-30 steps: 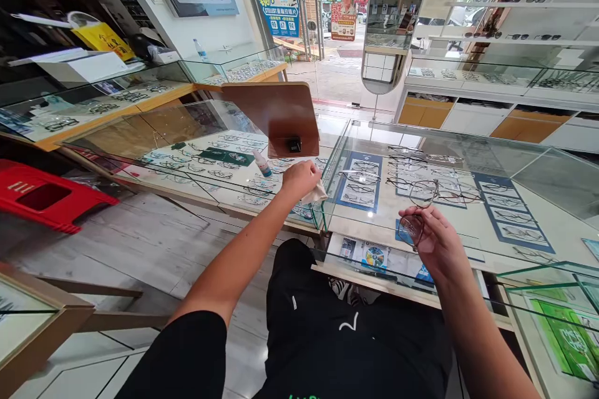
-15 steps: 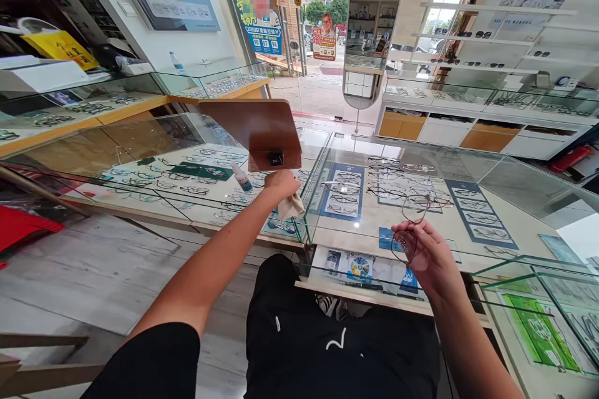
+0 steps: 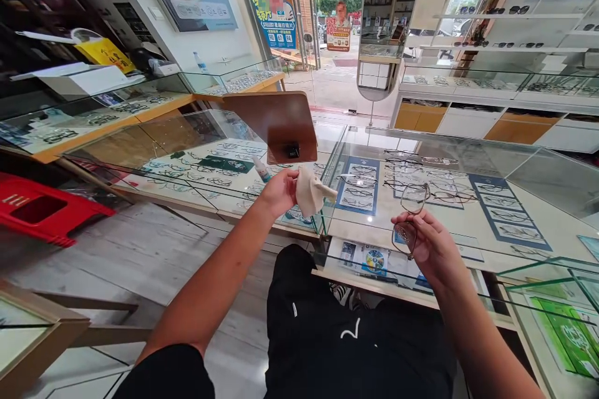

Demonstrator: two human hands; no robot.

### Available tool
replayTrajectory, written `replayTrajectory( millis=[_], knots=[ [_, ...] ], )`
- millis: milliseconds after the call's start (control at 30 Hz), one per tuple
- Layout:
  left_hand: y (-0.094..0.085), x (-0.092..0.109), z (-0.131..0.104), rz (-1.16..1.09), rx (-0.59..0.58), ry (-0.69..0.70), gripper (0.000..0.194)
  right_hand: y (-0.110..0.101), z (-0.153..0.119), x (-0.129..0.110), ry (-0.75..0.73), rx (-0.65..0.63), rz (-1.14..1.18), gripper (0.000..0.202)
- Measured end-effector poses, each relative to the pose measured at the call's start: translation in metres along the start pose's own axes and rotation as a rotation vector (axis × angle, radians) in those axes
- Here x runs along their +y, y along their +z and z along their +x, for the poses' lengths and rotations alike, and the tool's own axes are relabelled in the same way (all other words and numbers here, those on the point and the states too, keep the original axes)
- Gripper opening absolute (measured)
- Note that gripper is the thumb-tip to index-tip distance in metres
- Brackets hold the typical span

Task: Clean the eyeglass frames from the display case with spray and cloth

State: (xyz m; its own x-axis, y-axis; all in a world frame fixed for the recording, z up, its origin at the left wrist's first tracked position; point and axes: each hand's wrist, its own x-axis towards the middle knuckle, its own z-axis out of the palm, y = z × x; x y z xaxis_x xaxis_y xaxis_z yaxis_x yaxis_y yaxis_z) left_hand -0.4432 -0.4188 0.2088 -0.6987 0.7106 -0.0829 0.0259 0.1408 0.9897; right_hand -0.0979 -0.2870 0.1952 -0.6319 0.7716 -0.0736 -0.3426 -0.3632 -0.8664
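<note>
Between the thumb and fingers of my left hand (image 3: pixel 279 192) hangs a beige cleaning cloth (image 3: pixel 309 192), over the glass counter near the corner where two display cases meet. My right hand (image 3: pixel 433 246) grips a pair of eyeglasses (image 3: pixel 404 237) at the middle, so one lens points up and the other down. The lower lens looks speckled, perhaps with droplets. A gap separates the cloth from the eyeglasses. Just behind my left hand stands a small white bottle (image 3: pixel 261 169) with a blue-green label, and beyond it a brown tilted panel (image 3: pixel 292 128), perhaps a mirror's back.
Glass display cases (image 3: pixel 360 224) with rows of frames spread ahead on both sides. An open drawer (image 3: pixel 397 293) with papers sits above my lap. A red plastic stool (image 3: pixel 42 206) is on the floor at left. A tall mirror (image 3: pixel 388 31) stands farther back.
My left hand has turned and moved right with the cloth, which now hangs more spread out. The right hand still holds the eyeglasses in much the same pose. The view has shifted slightly left.
</note>
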Motion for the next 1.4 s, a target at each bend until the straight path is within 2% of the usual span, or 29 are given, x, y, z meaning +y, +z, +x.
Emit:
replayTrajectory(
  millis=[100,200,400,533,700,900,1233,1400],
  knots=[
    [0.016,0.008,-0.025,-0.304,-0.170,-0.133,0.031,0.005,-0.002,0.001,0.022,-0.015,0.012,0.033],
    [0.035,0.011,-0.045,-0.414,-0.196,-0.134,0.029,0.011,-0.005,0.001,0.032,-0.040,0.011,0.031],
    [0.070,0.009,-0.068,-0.253,-0.334,0.019,0.052,0.019,-0.009,0.005,0.067,-0.129,0.012,0.027],
    [0.085,0.013,-0.077,-0.155,-0.438,0.141,0.052,0.022,-0.009,0.008,0.098,-0.201,-0.014,0.029],
    [0.097,0.015,-0.082,-0.112,-0.470,0.167,0.051,0.023,-0.009,0.009,0.123,-0.256,-0.036,0.034],
    [0.103,0.011,-0.081,-0.133,-0.463,0.170,0.051,0.020,-0.009,0.012,0.115,-0.332,-0.066,0.031],
    [0.114,0.003,-0.087,-0.419,-0.695,-0.026,0.045,0.023,-0.004,0.023,0.170,-0.371,-0.077,0.033],
    [0.124,-0.003,-0.088,-0.523,-0.697,-0.095,0.051,0.021,-0.001,0.029,0.187,-0.338,-0.059,0.032]
  ],
)
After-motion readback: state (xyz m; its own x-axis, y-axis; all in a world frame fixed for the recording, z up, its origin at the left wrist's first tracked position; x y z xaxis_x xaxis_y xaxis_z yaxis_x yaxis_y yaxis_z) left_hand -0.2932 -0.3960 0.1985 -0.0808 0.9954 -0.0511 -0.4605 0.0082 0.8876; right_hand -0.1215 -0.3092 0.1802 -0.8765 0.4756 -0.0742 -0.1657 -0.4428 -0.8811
